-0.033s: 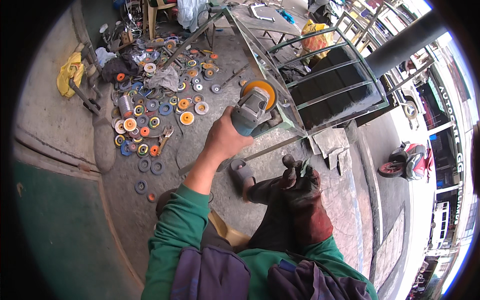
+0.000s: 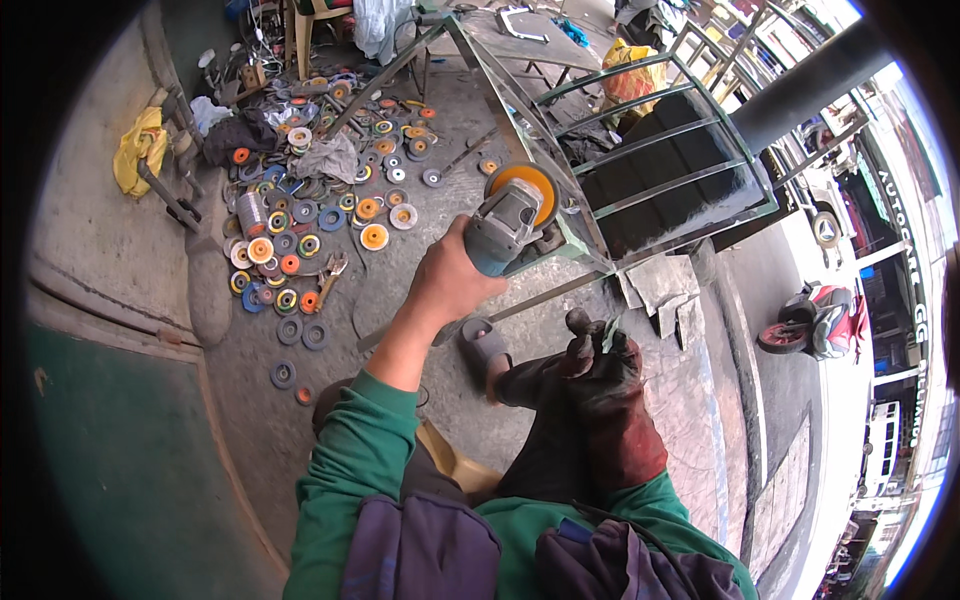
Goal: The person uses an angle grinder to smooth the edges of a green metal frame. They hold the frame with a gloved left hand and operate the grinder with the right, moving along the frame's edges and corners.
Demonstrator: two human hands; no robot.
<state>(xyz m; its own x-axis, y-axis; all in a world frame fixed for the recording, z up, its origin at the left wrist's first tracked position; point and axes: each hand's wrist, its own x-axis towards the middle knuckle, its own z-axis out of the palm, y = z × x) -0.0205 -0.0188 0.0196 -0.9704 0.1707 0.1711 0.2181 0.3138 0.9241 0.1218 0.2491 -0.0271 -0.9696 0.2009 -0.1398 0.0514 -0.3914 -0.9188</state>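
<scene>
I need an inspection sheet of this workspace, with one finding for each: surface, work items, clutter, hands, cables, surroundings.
Surface: grey concrete floor, stained.
Work items: angle grinder with an orange-yellow disc, at the near end of a metal frame; contact unclear.
Clutter: many loose abrasive discs heaped on the floor at left, with rags among them.
Hands: left hand bare, gripping the grinder; right hand in a dark red glove, over the right leg; cannot tell if it holds anything.
Cables: thin dark line on the floor near the discs, possibly a cord; its ends are unclear.
Surroundings: street at right with a red motorcycle and white van.
</scene>
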